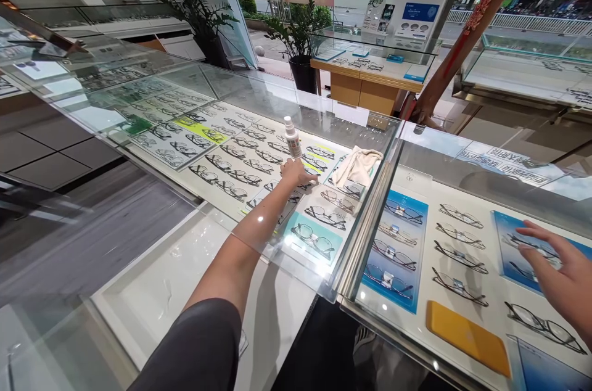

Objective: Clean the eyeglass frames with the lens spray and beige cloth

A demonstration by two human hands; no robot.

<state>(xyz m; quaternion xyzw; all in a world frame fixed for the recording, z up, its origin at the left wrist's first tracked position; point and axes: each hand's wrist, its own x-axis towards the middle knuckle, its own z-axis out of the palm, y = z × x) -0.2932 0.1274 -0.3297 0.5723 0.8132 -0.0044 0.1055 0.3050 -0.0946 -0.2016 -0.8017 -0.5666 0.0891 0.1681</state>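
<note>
My left hand (298, 173) reaches far across the glass counter (277, 243) and is closed around the lower part of a small white spray bottle (292, 139). The bottle stands nearly upright, its base hidden by the hand. Just right of it lies a crumpled cream cloth (357, 166) on the glass. At the right edge, my right hand (562, 274) is held above the right-hand counter, empty, with thumb and fingers apart. Beneath it, under the glass, are eyeglasses on a blue card (504, 255).
Rows of eyeglasses (240, 175) fill the case under the glass. A yellow phone-shaped object (467, 337) lies on the right counter. An open white drawer (152, 292) is below at left. Potted plants (303, 64) and another display case (370, 64) stand by the window.
</note>
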